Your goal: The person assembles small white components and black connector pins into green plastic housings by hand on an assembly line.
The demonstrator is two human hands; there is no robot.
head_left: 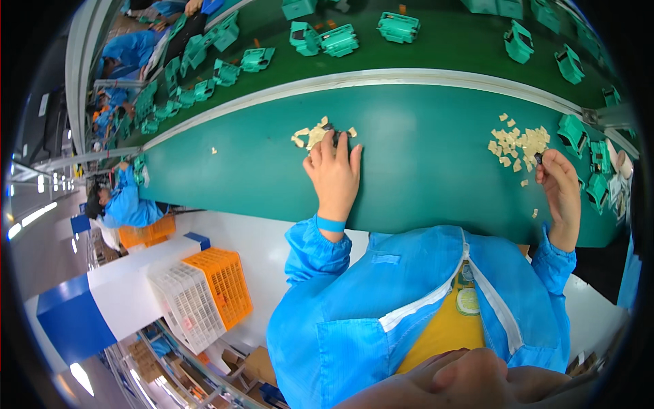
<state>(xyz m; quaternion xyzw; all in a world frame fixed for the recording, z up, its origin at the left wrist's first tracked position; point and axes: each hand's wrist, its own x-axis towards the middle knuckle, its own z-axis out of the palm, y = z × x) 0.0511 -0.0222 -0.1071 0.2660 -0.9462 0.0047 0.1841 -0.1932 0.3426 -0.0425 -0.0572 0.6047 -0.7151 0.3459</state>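
My left hand (335, 178) lies palm down on the green work surface, its fingers stretched forward and partly apart. Its fingertips touch a few small dark parts (328, 127), which they partly cover. Beside them is a small heap of pale yellow pieces (316, 135). Over to the right, my right hand (563, 183) is closed in a pinch on a small black part (539, 158). That hand is at the near right edge of a larger, scattered pile of pale yellow pieces (519, 143). What kind of part it is, I cannot make out.
Several green plastic housings (599, 158) stand at the right end of the surface. Beyond a pale rail (381, 76), more green housings (398, 27) sit on a dark green belt. A co-worker in blue (129, 201) is at the far left, near orange and white crates (218, 286).
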